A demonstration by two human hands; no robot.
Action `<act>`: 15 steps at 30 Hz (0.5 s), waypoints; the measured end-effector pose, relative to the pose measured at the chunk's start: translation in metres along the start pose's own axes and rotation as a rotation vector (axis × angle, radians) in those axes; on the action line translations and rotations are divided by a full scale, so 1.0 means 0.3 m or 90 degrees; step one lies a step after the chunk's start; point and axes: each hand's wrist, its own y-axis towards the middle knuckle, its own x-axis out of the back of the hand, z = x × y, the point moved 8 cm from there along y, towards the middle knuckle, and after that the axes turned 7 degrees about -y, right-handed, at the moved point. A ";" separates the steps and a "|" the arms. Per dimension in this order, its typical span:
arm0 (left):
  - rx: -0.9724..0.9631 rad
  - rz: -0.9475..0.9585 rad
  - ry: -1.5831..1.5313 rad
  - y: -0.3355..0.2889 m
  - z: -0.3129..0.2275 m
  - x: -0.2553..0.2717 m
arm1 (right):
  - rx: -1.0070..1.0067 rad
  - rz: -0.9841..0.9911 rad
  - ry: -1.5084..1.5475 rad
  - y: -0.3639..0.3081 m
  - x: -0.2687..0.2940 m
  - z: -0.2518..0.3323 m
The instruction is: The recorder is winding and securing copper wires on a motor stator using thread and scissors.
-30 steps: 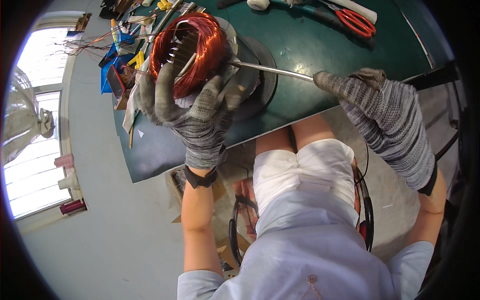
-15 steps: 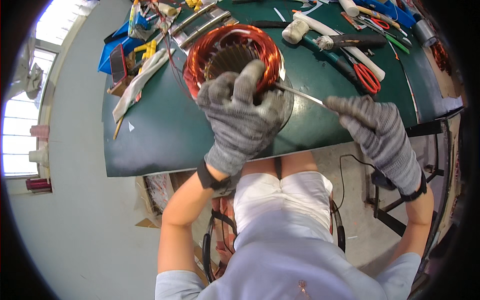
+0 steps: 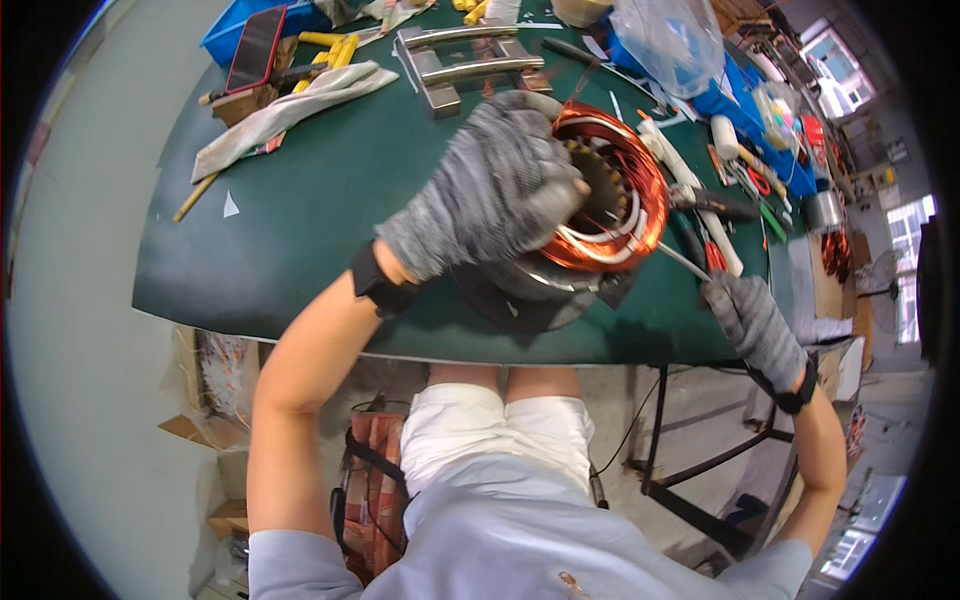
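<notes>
A motor stator with thick copper windings [image 3: 655,195] and white sleeving on its ring stands tilted to the right near the table's front. Its metal body [image 3: 545,278] shows below the coil, over a dark round base [image 3: 520,308]. My left hand [image 3: 490,190], in a grey knit glove, is closed over the left rim of the stator, its fingertips partly hidden. In my gloved right hand [image 3: 755,325] is a thin metal rod [image 3: 685,262], gripped at its near end. The rod's far end meets the lower right of the coil; its very tip is hidden.
On the green table [image 3: 330,250] lie a white cloth [image 3: 295,105], a red-edged phone [image 3: 258,50], yellow tubes [image 3: 325,65] and a steel frame [image 3: 475,62]. Right of the stator are red-handled scissors [image 3: 714,256], a mallet [image 3: 725,135] and a plastic bag [image 3: 670,45] over blue trays [image 3: 740,95].
The stator has tipped over to the right, and my left hand has shifted from its front to its left rim. My right hand still holds the rod against the coil. The view has swung rightward.
</notes>
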 end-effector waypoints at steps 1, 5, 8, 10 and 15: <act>0.049 -0.039 -0.012 -0.046 0.014 0.016 | -0.051 0.043 -0.009 0.035 -0.029 -0.003; 0.094 -0.144 -0.106 -0.071 0.012 0.030 | -0.087 -0.032 0.122 0.023 -0.180 -0.106; 0.112 -0.132 -0.166 -0.070 0.018 -0.001 | -0.073 -0.200 0.379 0.024 -0.481 -0.356; 0.109 -0.140 -0.168 -0.064 0.010 0.001 | -0.102 -0.208 0.430 0.049 -0.531 -0.359; 0.065 -0.101 0.070 -0.078 -0.038 0.044 | 0.050 -0.243 0.250 0.105 -0.316 -0.147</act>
